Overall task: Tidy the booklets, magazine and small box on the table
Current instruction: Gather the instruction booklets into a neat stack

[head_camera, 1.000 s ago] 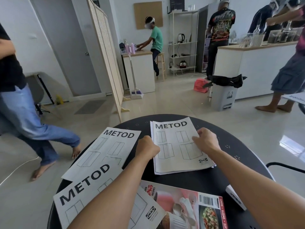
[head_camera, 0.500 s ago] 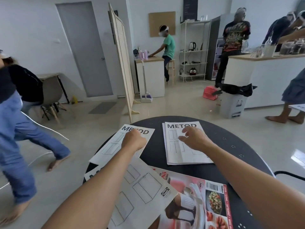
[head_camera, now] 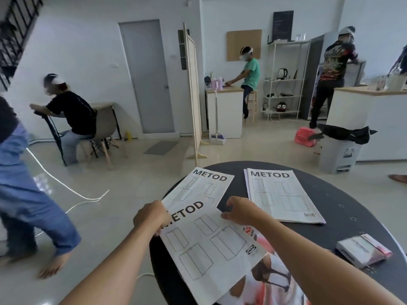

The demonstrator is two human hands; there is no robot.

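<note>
Three white METOD booklets lie on a round black table [head_camera: 343, 194]. The near booklet [head_camera: 211, 247] lies tilted over a colourful magazine [head_camera: 271, 280]. My left hand [head_camera: 150, 216] grips this booklet's top left corner. My right hand [head_camera: 240, 210] pinches its top right corner. A second booklet [head_camera: 200, 186] lies just beyond it, hanging over the table's left edge. The third booklet [head_camera: 282, 194] rests flat at the far middle. A small white box [head_camera: 363, 249] sits at the right.
A person in blue jeans [head_camera: 28, 194] walks close by on the left, near a white cable [head_camera: 72, 194] on the floor. A folding screen [head_camera: 192, 93], a grey bin [head_camera: 337, 155] and other people stand farther off.
Both hands left the far booklet and came back to the near one, taking hold of its top corners. The view has swung left and up. The person in jeans has stepped further left.
</note>
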